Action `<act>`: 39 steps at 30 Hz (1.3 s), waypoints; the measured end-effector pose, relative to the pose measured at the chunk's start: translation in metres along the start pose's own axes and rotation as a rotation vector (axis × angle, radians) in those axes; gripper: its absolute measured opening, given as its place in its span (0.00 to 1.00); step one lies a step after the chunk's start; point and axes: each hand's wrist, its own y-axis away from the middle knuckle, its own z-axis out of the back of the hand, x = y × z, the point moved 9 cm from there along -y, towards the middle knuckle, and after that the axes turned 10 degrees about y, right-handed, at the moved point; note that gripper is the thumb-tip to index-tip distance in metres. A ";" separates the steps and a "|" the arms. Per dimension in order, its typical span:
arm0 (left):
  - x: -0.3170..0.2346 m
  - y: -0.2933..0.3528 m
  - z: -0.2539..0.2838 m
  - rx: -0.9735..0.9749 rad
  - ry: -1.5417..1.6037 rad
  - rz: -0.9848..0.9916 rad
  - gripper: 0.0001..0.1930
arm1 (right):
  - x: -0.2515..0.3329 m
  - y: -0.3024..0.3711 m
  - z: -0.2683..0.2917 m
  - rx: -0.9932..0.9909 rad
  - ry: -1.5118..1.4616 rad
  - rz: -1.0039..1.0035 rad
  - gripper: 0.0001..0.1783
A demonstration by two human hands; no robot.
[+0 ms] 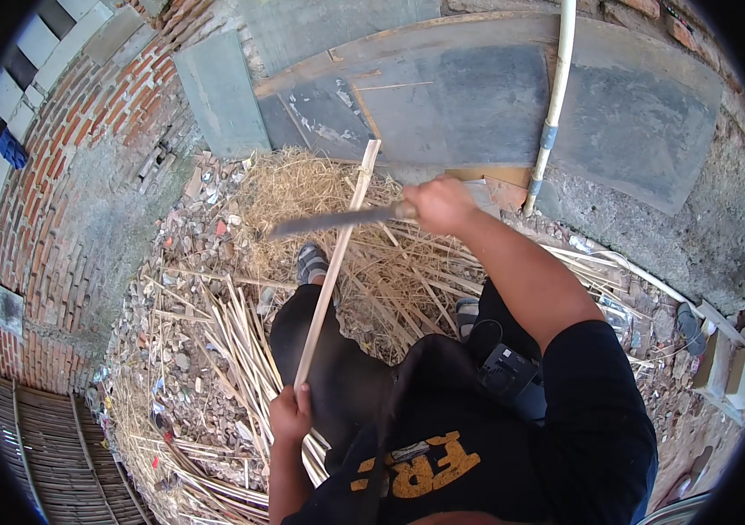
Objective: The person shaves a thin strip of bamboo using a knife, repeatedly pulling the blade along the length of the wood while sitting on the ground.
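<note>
A long, pale strip of split bamboo slants up and away from me across my left thigh. Its near end is gripped by my left hand, the thumb lying along the strip. My right hand is closed round the short handle of a machete. The dark blade points left and crosses the strip in its upper part; whether it touches the wood I cannot tell. Beyond the blade the strip's far end stands free over a heap of straw-like shavings.
Many split bamboo strips lie left of my legs, others to the right. Rubble and litter cover the ground. A brick wall rises at left, grey boards and a white pipe at the back. A woven bamboo panel stands lower left.
</note>
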 end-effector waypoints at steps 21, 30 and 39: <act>0.004 -0.003 -0.003 0.015 0.022 0.036 0.25 | 0.031 0.023 0.020 0.075 -0.231 0.012 0.20; 0.003 0.001 0.000 0.021 0.002 0.022 0.25 | -0.010 0.000 0.008 -0.012 -0.023 -0.051 0.13; 0.001 -0.001 -0.002 0.034 -0.029 0.010 0.25 | -0.039 0.001 0.005 -0.023 -0.077 -0.325 0.16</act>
